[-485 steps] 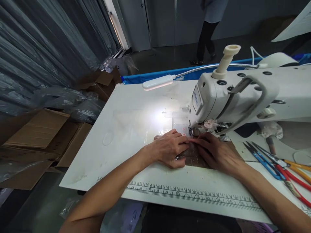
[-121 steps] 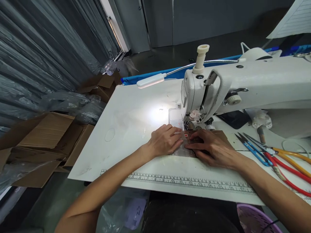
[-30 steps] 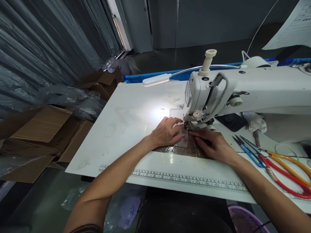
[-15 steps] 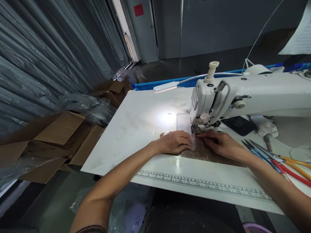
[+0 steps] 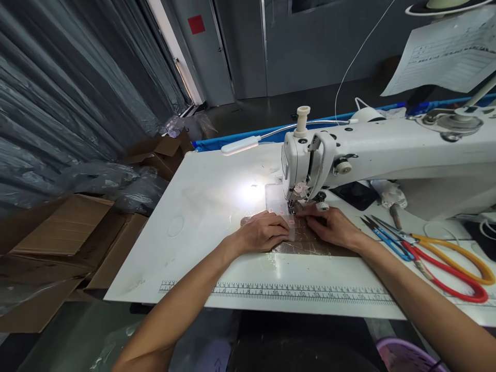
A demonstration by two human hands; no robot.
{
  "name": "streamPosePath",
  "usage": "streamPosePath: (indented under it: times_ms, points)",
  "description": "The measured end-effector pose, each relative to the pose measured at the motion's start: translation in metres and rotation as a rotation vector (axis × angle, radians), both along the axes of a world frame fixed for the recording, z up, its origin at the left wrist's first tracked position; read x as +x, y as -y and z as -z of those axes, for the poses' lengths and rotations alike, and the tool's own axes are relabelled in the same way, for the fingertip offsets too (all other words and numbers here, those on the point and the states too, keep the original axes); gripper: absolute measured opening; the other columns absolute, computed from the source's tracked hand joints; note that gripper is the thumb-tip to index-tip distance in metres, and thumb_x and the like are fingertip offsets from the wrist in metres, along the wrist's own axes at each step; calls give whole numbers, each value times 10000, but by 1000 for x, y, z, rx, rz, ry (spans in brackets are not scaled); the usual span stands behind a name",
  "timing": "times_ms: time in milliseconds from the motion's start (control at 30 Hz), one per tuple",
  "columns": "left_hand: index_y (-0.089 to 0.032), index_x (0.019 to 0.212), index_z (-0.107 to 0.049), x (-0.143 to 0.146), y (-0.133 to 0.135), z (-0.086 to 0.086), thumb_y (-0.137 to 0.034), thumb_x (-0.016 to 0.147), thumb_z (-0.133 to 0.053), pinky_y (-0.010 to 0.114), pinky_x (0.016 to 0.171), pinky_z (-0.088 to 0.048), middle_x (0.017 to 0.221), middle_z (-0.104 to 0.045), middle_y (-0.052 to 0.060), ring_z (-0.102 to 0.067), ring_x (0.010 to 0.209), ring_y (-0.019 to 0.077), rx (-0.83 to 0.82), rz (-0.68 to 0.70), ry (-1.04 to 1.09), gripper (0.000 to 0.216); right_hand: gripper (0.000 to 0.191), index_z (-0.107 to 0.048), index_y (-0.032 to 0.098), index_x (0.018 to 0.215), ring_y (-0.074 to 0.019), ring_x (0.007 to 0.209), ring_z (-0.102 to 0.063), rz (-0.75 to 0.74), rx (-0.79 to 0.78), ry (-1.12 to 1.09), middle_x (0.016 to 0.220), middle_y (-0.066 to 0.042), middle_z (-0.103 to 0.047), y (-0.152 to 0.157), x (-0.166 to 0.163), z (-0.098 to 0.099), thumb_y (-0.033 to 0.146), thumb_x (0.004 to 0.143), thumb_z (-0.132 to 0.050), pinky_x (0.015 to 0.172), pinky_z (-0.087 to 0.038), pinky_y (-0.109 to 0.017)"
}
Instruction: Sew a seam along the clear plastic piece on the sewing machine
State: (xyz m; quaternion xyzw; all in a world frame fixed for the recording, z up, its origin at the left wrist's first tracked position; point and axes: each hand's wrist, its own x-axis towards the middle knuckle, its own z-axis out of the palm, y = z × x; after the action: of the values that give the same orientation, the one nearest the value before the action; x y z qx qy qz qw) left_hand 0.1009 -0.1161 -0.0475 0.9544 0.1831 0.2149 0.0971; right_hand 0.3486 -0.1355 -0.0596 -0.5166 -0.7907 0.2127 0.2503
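A white sewing machine (image 5: 387, 155) stands on a white table (image 5: 201, 206). Under its needle lies a shiny brown, plastic-covered piece (image 5: 310, 244) with a small clear strip beside it. My left hand (image 5: 263, 232) rests on the piece's left edge, fingers curled and pressing down. My right hand (image 5: 329, 225) presses flat on the piece just right of the presser foot, its fingertips close to the needle. The two hands nearly touch in front of the needle.
Blue snips (image 5: 387, 242) and red and yellow scissors (image 5: 453, 263) lie on the table at the right. A gooseneck lamp (image 5: 236, 147) lights the work spot. A printed ruler (image 5: 294, 294) runs along the table's front edge. Open cardboard boxes (image 5: 65, 243) and plastic bags sit at the left.
My view has shifted up and back. Both hands stay pressed on the brown piece at the needle, and the piece sits a little further under the foot.
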Motion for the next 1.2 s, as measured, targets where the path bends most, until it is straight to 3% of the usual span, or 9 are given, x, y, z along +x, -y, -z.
streamPosePath:
  times_ms: [233,367,500,667,900,1100,1200]
  points:
    - [-160,813,-692,4,0,7,-187,902,-578,288,706,-521,909,-719,37,-631,731,120,180,-5,75,147,418,-586,408,1297,-153,738,-614,-77,159,316,1193,-27,-616,4,-2,4,324,899,-492,578,-385,-267]
    - [-155,881,-677,2,0,5,-188,876,-589,303,708,-520,981,-709,61,-649,802,146,163,15,131,94,432,-561,421,1318,-155,761,-619,-74,133,333,1188,-25,-615,4,-2,5,317,904,-493,576,-372,-267]
    - [-145,989,-661,-2,-2,2,-211,838,-607,367,779,-544,1037,-689,103,-649,933,198,64,26,168,173,430,-556,424,1321,-163,786,-627,-74,118,319,1167,-24,-622,5,-3,4,321,910,-487,588,-379,-272]
    - [-141,948,-690,-3,-4,5,-201,890,-588,291,802,-560,969,-705,81,-659,902,150,-59,57,162,132,417,-590,404,1294,-182,820,-626,-67,133,314,1155,-31,-629,5,-3,4,317,897,-496,595,-394,-276]
    - [-164,888,-706,-1,-6,11,-212,936,-548,293,798,-546,956,-715,56,-664,854,139,45,30,92,172,392,-656,366,1225,-204,837,-633,-67,67,184,1135,-39,-656,0,-2,3,282,882,-485,638,-450,-298]
    - [-165,878,-709,-1,-5,13,-226,925,-577,314,772,-534,1018,-707,80,-664,880,155,155,27,114,153,381,-681,323,1198,-186,736,-627,-81,64,145,919,-29,-694,0,0,0,267,889,-467,637,-485,-292]
    - [-170,878,-712,-1,-5,14,-228,917,-591,328,789,-534,1036,-708,86,-669,900,166,178,53,127,140,385,-672,335,1211,-189,771,-634,-91,58,145,996,-34,-686,0,0,-1,273,885,-476,669,-495,-301]
